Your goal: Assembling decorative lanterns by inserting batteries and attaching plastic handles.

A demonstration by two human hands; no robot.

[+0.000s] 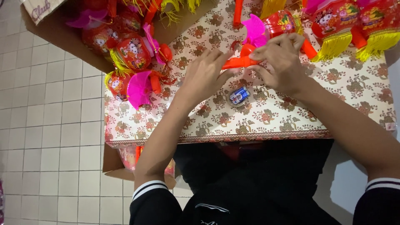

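Orange handle (238, 62): lies level above the desk (291, 116), spanning both hands. Left hand (206, 75): fingers stretched forward, grip pinching the handle's left part. Right hand (279, 62): curled palm-down, grip pinching its right end beside a pink fan piece (254, 30). Small battery (239, 96): on the desk, just below the hands.

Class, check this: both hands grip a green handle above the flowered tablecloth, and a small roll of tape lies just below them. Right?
One thing is wrong: the handle is orange, not green, as the head view shows. Both the left hand and right hand do grip it above the flowered tablecloth, and the small roll lies just below.
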